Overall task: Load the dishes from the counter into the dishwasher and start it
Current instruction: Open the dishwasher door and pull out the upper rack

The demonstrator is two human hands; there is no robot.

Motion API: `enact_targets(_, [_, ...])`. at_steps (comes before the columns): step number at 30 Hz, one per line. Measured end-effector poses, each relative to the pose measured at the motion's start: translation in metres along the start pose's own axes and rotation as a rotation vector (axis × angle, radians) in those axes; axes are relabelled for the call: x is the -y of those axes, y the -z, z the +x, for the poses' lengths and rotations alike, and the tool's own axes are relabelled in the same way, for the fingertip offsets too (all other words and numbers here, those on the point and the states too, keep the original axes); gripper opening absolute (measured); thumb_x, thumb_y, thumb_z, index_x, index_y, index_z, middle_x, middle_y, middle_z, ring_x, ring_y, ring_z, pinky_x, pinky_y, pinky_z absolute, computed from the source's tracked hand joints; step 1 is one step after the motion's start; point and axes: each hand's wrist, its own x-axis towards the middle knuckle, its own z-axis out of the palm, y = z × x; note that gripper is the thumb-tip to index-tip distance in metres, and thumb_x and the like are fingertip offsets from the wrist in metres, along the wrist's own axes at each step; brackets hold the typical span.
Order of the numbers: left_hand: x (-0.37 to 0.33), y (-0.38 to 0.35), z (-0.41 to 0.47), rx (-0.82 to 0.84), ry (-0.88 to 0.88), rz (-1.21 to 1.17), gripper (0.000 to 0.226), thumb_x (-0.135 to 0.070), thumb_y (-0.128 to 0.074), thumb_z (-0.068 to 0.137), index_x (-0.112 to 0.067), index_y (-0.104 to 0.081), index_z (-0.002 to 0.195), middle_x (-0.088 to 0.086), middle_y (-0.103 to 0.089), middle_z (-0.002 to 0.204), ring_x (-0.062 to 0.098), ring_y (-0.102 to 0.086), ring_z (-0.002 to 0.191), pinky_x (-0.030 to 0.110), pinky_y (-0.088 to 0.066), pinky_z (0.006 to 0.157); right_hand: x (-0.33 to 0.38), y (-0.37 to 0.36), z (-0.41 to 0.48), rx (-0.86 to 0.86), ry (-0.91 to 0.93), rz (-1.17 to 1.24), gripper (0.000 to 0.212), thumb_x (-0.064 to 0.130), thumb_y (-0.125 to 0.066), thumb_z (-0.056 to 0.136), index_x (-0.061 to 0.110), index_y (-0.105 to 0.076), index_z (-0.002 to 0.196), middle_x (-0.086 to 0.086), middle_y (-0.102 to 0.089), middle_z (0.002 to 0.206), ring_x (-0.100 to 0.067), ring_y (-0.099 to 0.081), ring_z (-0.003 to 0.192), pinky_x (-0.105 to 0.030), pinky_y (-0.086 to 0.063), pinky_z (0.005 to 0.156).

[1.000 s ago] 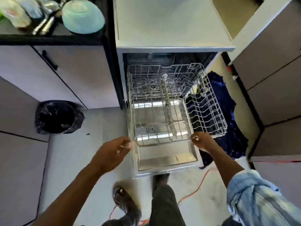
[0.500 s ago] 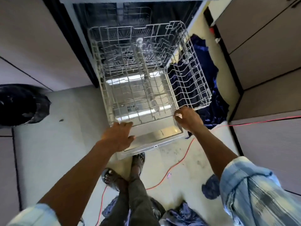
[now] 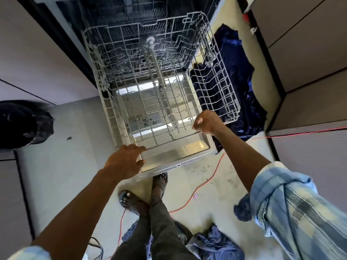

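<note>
Step in hand, as judged: setting empty wire rack (image 3: 109, 111), out at 12 o'clock over open door (image 3: 174, 156); right hand (image 3: 206, 122) curled round its 4 o'clock corner, left hand (image 3: 125, 160) loose-fingered, touching 7 o'clock corner; dishes unseen, next fetch them from counter.

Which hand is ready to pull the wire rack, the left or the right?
Right. The right hand has its fingers curled round the front wire of the rack, so it can probably pull at once. The left hand lies spread at the front left corner, without a grip.
</note>
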Motion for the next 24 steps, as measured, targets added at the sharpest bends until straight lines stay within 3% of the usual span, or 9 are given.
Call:
enact_targets(2, [0.000,0.007,-0.006,0.009,0.003,-0.035,0.058,-0.047,-0.053,0.103,-0.032,-0.037,0.157,0.001,-0.042,0.161,0.028,-0.038,0.147,0.047,-0.038,0.118,0.007,-0.003,-0.007,-0.062,0.057,0.037,0.007,0.020,-0.077,0.089,0.019,-0.079,0.095,-0.006,-0.077,0.109,-0.023,-0.070,0.103,-0.041,-0.057,0.096])
enact_targets(5, [0.005,0.025,-0.027,-0.081,-0.007,-0.166,0.057,-0.046,-0.055,0.103,-0.028,-0.042,0.155,0.001,-0.044,0.160,0.025,-0.041,0.147,0.044,-0.037,0.120,0.031,-0.003,-0.027,-0.175,0.140,0.189,0.013,0.024,-0.071,0.093,0.017,-0.079,0.102,-0.006,-0.077,0.109,-0.022,-0.070,0.101,-0.029,-0.053,0.088])
enact_targets(12, [0.047,0.099,-0.119,-0.549,0.024,-0.427,0.049,-0.043,-0.065,0.098,-0.025,-0.056,0.143,-0.003,-0.053,0.148,0.017,-0.052,0.134,0.031,-0.042,0.110,0.149,-0.006,-0.075,-0.291,0.317,0.491,0.012,0.021,-0.069,0.095,0.016,-0.077,0.104,0.003,-0.074,0.096,-0.005,-0.065,0.085,-0.002,-0.041,0.070])
enact_targets(14, [0.077,0.118,-0.152,-0.660,0.064,-0.490,0.049,-0.045,-0.066,0.096,-0.026,-0.059,0.141,-0.005,-0.053,0.147,0.014,-0.053,0.132,0.031,-0.046,0.106,0.199,-0.009,-0.087,-0.274,0.424,0.504,0.008,0.020,-0.069,0.095,0.020,-0.077,0.099,0.009,-0.072,0.088,0.003,-0.064,0.078,-0.009,-0.045,0.072])
enact_targets(17, [0.116,0.138,-0.177,-0.773,0.109,-0.569,0.055,-0.058,-0.060,0.092,-0.028,-0.062,0.138,-0.011,-0.052,0.145,0.008,-0.055,0.129,0.030,-0.049,0.101,0.254,-0.008,-0.089,-0.238,0.506,0.543,0.007,0.019,-0.070,0.094,0.023,-0.075,0.092,0.011,-0.072,0.084,0.000,-0.067,0.080,-0.019,-0.052,0.075])
enact_targets(22, [0.208,0.166,-0.210,-0.950,0.138,-0.771,0.052,-0.058,-0.061,0.090,-0.029,-0.065,0.132,-0.012,-0.054,0.141,-0.002,-0.058,0.123,0.015,-0.050,0.094,0.363,-0.012,-0.080,-0.254,0.601,0.488,0.010,0.022,-0.069,0.095,0.018,-0.078,0.098,0.005,-0.075,0.089,-0.007,-0.070,0.084,-0.015,-0.052,0.074])
enact_targets(24, [0.250,0.179,-0.212,-0.970,0.145,-0.800,0.051,-0.060,-0.060,0.089,-0.031,-0.065,0.131,-0.013,-0.055,0.137,-0.003,-0.059,0.117,0.015,-0.051,0.091,0.402,-0.013,-0.074,-0.274,0.602,0.492,0.008,0.022,-0.069,0.096,0.023,-0.077,0.097,0.007,-0.075,0.089,-0.004,-0.070,0.083,-0.017,-0.053,0.075])
